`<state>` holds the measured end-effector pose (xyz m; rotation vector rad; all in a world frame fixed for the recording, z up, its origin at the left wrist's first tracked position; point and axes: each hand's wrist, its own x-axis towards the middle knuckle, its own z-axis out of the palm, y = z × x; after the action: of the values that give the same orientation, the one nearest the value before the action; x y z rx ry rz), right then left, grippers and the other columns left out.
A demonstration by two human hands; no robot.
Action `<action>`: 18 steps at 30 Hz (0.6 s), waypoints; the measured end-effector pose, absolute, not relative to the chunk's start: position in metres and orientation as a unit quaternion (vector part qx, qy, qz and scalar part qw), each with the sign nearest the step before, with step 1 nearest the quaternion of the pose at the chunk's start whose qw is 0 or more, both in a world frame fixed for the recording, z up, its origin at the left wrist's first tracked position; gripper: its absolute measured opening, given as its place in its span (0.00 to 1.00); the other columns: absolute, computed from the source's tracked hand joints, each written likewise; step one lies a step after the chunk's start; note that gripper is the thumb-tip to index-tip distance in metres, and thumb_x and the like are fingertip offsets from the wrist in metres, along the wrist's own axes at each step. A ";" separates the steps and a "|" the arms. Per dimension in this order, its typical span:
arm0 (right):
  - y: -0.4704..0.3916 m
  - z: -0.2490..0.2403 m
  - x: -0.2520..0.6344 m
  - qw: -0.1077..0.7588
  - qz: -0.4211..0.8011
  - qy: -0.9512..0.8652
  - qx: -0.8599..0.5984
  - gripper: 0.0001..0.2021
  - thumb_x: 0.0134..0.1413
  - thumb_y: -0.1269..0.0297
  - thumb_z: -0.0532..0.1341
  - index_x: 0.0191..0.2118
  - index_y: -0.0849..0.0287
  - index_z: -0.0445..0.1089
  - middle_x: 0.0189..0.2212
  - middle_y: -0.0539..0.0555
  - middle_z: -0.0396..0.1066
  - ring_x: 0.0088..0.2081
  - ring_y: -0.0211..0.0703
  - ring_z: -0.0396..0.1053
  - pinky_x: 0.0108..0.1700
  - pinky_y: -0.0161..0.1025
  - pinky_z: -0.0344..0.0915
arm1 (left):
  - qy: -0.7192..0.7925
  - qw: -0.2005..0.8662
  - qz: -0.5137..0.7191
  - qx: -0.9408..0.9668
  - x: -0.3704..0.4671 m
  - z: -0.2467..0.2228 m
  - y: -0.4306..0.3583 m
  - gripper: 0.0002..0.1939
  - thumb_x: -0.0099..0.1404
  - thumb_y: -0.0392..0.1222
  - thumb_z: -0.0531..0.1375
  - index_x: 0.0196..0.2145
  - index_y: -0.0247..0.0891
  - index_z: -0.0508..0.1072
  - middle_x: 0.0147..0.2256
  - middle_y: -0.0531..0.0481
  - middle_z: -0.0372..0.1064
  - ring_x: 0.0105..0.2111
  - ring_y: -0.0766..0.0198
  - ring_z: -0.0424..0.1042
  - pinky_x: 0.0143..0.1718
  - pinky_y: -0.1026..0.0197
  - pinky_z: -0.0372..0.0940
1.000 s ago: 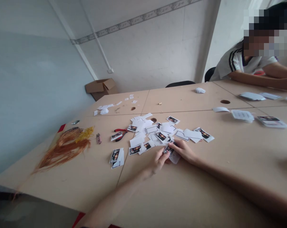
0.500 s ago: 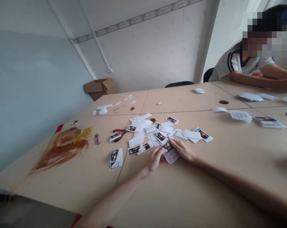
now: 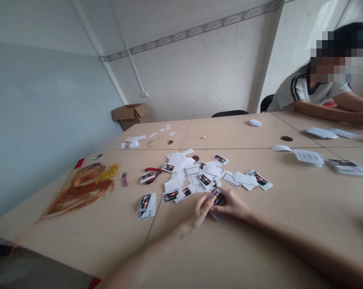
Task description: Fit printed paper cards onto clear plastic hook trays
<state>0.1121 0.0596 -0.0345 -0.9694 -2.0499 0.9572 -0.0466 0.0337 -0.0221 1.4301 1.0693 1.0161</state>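
Between my two hands is a small clear packet with a dark printed card (image 3: 218, 198) at its top. My left hand (image 3: 201, 210) grips its left side, with the thumb over the card's face. My right hand (image 3: 234, 205) closes on the right side, its thumb across the lower part. The packet's lower end is partly hidden by my fingers. Just beyond my hands lies a loose pile of white cards (image 3: 181, 162), some face up with a dark print, such as this printed card (image 3: 205, 180).
Red-handled pliers (image 3: 154, 176), a small pink tool (image 3: 125, 179) and orange strands (image 3: 79, 188) lie left on the table (image 3: 109, 237). A cardboard box (image 3: 131, 114) stands behind. At the right, a person (image 3: 301, 90) sits beyond stacked packets (image 3: 309, 157).
Both hands have closed in further over the packet, which is now more covered by fingers and thumbs. The whole view has shifted slightly, with the scene sitting lower in the picture.
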 end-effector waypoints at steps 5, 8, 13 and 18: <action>0.059 -0.031 0.110 0.337 0.400 -0.769 -0.368 0.13 0.51 0.53 0.53 0.31 0.59 0.62 0.26 0.51 0.64 0.27 0.38 0.61 0.29 0.36 0.59 | 0.454 0.492 0.419 0.614 -0.047 -0.023 0.037 0.15 0.58 0.49 0.51 0.34 0.37 0.71 0.33 0.47 0.69 0.35 0.60 0.66 0.37 0.62 0.60; 0.059 -0.032 0.110 0.351 0.463 -0.718 -0.383 0.17 0.54 0.52 0.48 0.27 0.59 0.63 0.24 0.51 0.64 0.27 0.39 0.61 0.29 0.36 0.59 | 0.450 0.490 0.408 0.625 -0.047 -0.019 0.033 0.16 0.59 0.49 0.50 0.37 0.39 0.70 0.35 0.47 0.69 0.37 0.59 0.66 0.39 0.61 0.59; 0.062 -0.041 0.112 0.377 0.505 -0.660 -0.409 0.20 0.54 0.50 0.46 0.25 0.59 0.65 0.23 0.53 0.65 0.25 0.42 0.62 0.27 0.38 0.59 | 0.428 0.535 0.360 0.634 -0.047 -0.011 0.027 0.17 0.58 0.47 0.53 0.44 0.41 0.67 0.39 0.47 0.68 0.39 0.58 0.66 0.38 0.60 0.61; 0.063 -0.042 0.114 0.390 0.501 -0.636 -0.438 0.20 0.53 0.48 0.47 0.23 0.58 0.65 0.23 0.53 0.65 0.27 0.44 0.63 0.30 0.40 0.61 | 0.423 0.578 0.352 0.603 -0.048 -0.014 0.028 0.21 0.53 0.43 0.58 0.45 0.39 0.65 0.38 0.47 0.67 0.35 0.59 0.66 0.34 0.61 0.62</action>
<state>0.1136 0.0635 -0.0420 -1.1133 -1.6153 1.2743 -0.0478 0.0277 -0.0144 1.4099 0.9889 0.8235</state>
